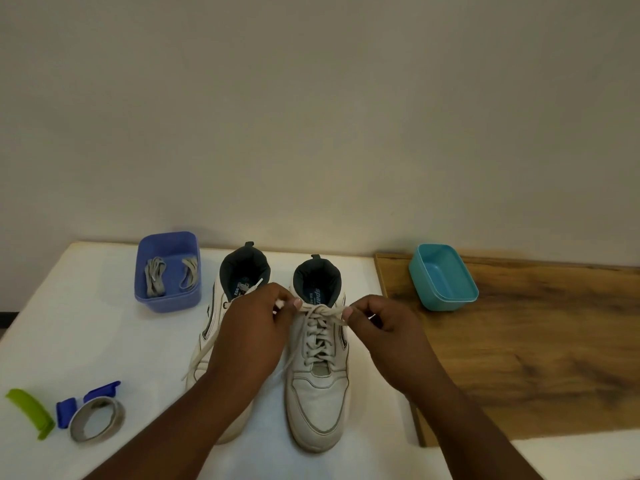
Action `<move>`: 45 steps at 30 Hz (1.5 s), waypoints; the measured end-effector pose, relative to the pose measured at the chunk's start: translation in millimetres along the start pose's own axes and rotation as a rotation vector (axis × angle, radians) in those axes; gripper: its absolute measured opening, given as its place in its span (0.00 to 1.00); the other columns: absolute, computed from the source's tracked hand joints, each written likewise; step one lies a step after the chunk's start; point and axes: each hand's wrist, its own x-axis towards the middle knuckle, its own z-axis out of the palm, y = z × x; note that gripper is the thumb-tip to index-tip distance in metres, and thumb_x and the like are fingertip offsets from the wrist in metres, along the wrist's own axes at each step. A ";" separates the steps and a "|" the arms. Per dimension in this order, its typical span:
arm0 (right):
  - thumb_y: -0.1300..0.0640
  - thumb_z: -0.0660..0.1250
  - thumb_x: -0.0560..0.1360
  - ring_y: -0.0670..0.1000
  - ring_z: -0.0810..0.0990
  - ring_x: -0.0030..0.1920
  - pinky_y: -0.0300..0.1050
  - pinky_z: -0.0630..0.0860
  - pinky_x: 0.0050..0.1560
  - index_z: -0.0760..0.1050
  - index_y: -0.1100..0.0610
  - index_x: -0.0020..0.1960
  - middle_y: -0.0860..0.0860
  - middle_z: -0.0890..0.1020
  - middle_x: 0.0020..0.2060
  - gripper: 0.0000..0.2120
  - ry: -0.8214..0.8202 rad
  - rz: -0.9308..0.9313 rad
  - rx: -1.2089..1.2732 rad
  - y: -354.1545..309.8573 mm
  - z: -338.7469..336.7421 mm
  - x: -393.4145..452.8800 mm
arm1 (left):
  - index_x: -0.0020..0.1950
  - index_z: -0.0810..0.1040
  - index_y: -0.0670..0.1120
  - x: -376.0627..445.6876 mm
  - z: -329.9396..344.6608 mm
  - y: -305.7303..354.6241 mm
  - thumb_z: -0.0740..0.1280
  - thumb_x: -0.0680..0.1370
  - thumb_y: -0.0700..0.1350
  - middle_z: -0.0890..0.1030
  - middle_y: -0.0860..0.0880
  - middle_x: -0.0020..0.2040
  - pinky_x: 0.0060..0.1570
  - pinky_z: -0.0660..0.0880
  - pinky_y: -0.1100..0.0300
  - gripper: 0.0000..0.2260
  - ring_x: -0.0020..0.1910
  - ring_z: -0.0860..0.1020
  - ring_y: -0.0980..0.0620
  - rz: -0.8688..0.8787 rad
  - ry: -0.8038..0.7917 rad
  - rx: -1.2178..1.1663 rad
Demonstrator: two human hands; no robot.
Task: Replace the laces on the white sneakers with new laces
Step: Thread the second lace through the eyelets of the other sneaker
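Left hand (258, 327): pinches one end of the white lace (318, 332) at the top eyelets.
Right hand (379, 323): pinches the other end of that lace.
Right sneaker (318, 403): laced, on the white table (69, 323), toe toward the person.
Left sneaker (239, 282): just beside it, partly hidden by the left arm.
Blue tub (168, 271): holds grey laces (154, 276), behind the left sneaker.
Teal tub (443, 277): on the wooden board (519, 341).
Tape roll (97, 419): near the left edge, by a green clip (31, 412).
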 end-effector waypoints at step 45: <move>0.36 0.49 0.84 0.46 0.72 0.33 0.41 0.67 0.34 0.69 0.50 0.35 0.48 0.73 0.33 0.26 -0.332 0.178 -0.757 26.1 -2.9 -0.4 | 0.46 0.84 0.48 16.0 4.5 -18.8 0.72 0.74 0.36 0.73 0.53 0.38 0.37 0.75 0.56 0.07 0.39 0.77 0.50 0.264 -0.033 0.274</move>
